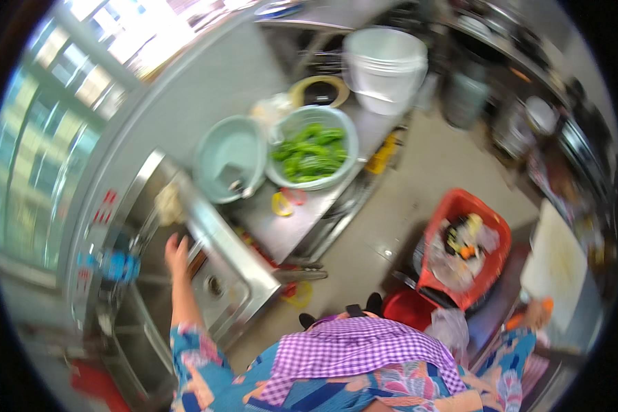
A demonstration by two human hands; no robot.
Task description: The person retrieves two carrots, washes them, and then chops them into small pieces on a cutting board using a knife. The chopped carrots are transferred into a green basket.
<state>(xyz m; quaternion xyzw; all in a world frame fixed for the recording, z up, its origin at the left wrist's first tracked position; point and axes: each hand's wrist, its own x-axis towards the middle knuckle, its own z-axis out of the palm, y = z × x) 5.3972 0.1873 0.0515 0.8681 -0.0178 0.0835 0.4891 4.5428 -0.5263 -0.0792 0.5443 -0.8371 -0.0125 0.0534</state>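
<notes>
My left hand (177, 255) reaches over the stainless-steel sink (237, 247), fingers apart and holding nothing. Just beyond its fingertips, a pale crumpled cloth or scrubber (170, 204) lies at the sink's far end. Off to the right, my right hand (534, 315) grips an orange object (515, 322), probably a carrot; orange shows on both sides of the hand. It is beside the near edge of a white cutting board (556, 265). A blue-labelled bottle (119, 265) stands behind the sink, left of my left hand.
Ahead, a metal table (268, 232) bears a basin of green peppers (311, 154), a light green basin (230, 154) and stacked white buckets (386, 67). A red bin of scraps (502, 234) stands between me and the board. Tiled floor (381, 221) runs down the middle.
</notes>
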